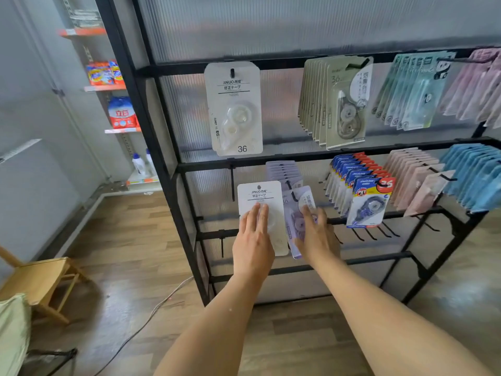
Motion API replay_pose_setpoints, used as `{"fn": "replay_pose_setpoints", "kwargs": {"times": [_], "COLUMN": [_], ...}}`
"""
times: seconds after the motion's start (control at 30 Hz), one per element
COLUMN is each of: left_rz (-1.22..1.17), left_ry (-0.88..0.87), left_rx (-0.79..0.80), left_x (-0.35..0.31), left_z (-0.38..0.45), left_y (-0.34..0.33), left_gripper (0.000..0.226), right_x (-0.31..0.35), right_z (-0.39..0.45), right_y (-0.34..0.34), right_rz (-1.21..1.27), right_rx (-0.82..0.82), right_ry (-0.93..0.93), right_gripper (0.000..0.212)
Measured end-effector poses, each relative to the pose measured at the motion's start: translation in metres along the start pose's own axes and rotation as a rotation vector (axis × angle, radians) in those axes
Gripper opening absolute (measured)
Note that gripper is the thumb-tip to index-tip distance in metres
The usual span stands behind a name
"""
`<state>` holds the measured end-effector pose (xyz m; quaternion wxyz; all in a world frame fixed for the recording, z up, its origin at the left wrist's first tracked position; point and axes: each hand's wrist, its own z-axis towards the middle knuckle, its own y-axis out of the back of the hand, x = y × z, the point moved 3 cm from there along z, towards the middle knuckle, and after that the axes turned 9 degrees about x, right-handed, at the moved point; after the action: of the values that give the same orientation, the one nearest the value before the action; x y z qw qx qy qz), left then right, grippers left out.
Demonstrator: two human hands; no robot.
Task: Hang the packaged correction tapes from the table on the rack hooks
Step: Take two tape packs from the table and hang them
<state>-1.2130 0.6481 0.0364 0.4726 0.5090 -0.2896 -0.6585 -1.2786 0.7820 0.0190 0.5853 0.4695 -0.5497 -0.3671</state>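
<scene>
My left hand holds a white packaged correction tape upright in front of the black rack, its hang hole just right of an empty hook on the second bar. My right hand rests on the front lilac correction tape pack, which hangs on the neighbouring hook. One identical white pack hangs alone on the top bar, marked 36.
Rows of grey, mint, pink, blue-and-yellow, beige and blue packs fill hooks to the right. Several bare hooks stick out of the third bar. A wooden chair and a floor cable are at the left.
</scene>
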Motion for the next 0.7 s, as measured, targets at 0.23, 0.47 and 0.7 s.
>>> {"fn": "replay_pose_setpoints", "kwargs": {"times": [0.23, 0.47, 0.7], "left_rz": [0.131, 0.071, 0.113], "left_ry": [-0.108, -0.182, -0.203], "left_rx": [-0.181, -0.345, -0.583], "left_x": [-0.012, -0.040, -0.041], "left_z": [0.004, 0.019, 0.043], "left_y": [0.006, 0.052, 0.112], "left_gripper": [0.078, 0.074, 0.054], "right_x": [0.024, 0.065, 0.108], "right_z": [-0.017, -0.037, -0.041], "right_y": [0.034, 0.087, 0.147], "right_rz": [0.304, 0.571, 0.550], "right_rx": [-0.407, -0.490, -0.541], "right_ry": [0.260, 0.468, 0.581], "right_gripper": [0.047, 0.050, 0.047]}}
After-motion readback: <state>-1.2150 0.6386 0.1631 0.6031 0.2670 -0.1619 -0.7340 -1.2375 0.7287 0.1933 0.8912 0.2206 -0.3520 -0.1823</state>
